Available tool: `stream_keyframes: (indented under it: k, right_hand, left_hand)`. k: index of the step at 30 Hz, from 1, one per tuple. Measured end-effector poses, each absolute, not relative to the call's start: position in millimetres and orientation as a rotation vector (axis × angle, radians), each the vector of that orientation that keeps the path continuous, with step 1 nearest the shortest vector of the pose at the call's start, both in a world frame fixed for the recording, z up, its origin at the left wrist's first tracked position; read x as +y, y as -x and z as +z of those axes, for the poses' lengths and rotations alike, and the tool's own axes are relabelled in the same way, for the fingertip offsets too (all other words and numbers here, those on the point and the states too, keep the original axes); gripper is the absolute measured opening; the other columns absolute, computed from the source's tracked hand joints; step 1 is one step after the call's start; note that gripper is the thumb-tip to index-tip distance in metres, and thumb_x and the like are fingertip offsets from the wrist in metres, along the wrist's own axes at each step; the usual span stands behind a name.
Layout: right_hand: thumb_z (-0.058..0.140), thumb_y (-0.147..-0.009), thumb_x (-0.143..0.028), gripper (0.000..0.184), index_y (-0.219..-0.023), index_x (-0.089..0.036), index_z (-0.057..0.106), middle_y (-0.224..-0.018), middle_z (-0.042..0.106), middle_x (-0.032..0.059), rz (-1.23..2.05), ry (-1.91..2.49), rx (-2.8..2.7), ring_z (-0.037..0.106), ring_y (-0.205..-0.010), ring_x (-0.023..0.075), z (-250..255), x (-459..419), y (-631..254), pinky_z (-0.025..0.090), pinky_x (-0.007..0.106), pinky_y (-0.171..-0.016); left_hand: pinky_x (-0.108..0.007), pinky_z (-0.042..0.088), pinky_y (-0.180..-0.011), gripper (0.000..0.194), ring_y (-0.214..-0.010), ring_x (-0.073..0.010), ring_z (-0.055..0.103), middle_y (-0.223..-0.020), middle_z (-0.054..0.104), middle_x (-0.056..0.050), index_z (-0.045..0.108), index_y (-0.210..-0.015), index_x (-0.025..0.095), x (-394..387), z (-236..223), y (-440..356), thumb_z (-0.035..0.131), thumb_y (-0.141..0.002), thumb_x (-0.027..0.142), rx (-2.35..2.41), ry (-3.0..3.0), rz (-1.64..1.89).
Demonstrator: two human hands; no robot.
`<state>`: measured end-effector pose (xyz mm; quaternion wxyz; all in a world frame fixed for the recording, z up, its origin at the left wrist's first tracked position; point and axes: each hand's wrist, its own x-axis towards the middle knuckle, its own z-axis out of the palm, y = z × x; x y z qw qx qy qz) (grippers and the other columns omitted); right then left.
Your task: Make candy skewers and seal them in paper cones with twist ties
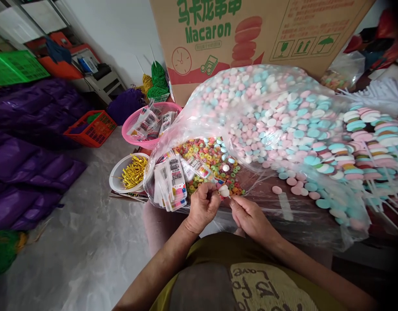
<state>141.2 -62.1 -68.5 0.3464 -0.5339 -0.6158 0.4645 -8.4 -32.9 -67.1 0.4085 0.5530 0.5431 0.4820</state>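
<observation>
My left hand (pixel 203 205) is closed in a pinch on a small printed plastic bag (pixel 219 182), of which only a colourful edge shows. White round candies (pixel 224 190) sit at the bag, between my two hands; whether they are inside it I cannot tell. Close by on the right, my right hand (pixel 249 216) has thumb and forefinger pressed together beside the candies, and what they pinch is too small to make out. Just beyond my hands lie many small coloured ring candies (pixel 202 149). A stack of flat printed bags (pixel 171 181) rests left of my left hand.
A large clear plastic sheet (pixel 251 116) covers a heap of pastel disc candies (pixel 279 112). Candy skewers (pixel 367 142) lie at right. A white bowl with gold twist ties (pixel 134 172) and a pink basket (pixel 129 139) stand left. Behind is a Macaron carton (pixel 199 60).
</observation>
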Motion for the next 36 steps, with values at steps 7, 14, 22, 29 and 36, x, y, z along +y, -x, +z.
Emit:
stream_keyframes:
  k: [7,14,22,29,36]
  right_hand:
    - [0.037,-0.089,-0.049,0.035,-0.077,-0.019,0.051,-0.044,0.038,-0.0061,1.302,1.303,-1.567,0.032,-0.041,0.0095,-59.9,-47.0,-153.7,0.027,0.024,-0.044]
    - [0.037,-0.091,-0.051,0.039,-0.090,-0.016,0.054,-0.039,0.035,-0.0095,1.816,1.128,-1.489,0.026,-0.036,0.0065,-49.6,-54.8,-149.6,0.026,0.021,-0.042]
    - [0.037,-0.090,-0.036,0.032,-0.063,-0.021,0.035,-0.053,0.030,-0.0053,1.076,1.250,-1.957,0.031,-0.048,0.0093,-43.8,-54.0,-138.1,0.026,0.024,-0.048]
    - [0.038,-0.089,-0.039,0.033,-0.062,-0.021,0.036,-0.055,0.035,-0.0035,1.073,1.192,-1.831,0.032,-0.051,0.0099,-56.1,-47.2,-127.2,0.028,0.024,-0.049]
    - [0.031,-0.092,-0.046,0.038,-0.080,-0.018,0.053,-0.041,0.035,-0.0081,1.421,1.184,-1.700,0.032,-0.038,0.0084,-38.8,-39.6,-132.5,0.028,0.021,-0.041]
  left_hand:
    - [-0.023,0.039,-0.055,0.015,-0.047,-0.0087,0.044,-0.053,0.052,0.005,0.058,-0.078,0.019,-33.0,-59.7,26.5,0.059,-0.079,0.033,1.146,-1.270,1.199]
    - [-0.031,0.051,-0.072,0.051,-0.073,-0.0161,0.065,-0.085,0.068,-0.004,0.058,-0.096,0.018,-6.8,-26.5,19.9,0.066,-0.069,0.061,0.697,-0.441,1.400]
    - [-0.032,0.052,-0.069,0.046,-0.040,-0.0088,0.050,-0.041,0.048,0.007,0.051,-0.064,0.018,-10.6,-23.8,-7.3,0.061,-0.073,0.061,0.752,-0.324,1.297]
    - [-0.032,0.052,-0.069,0.054,-0.061,-0.0159,0.063,-0.051,0.057,0.001,0.049,-0.059,0.018,-18.4,-40.9,-9.3,0.054,-0.071,0.070,0.672,-0.376,1.210]
    - [-0.040,0.051,-0.078,0.069,-0.092,-0.0270,0.064,-0.096,0.068,-0.012,0.062,-0.090,0.016,-10.6,-48.7,11.4,0.051,-0.064,0.079,0.704,-0.493,1.043]
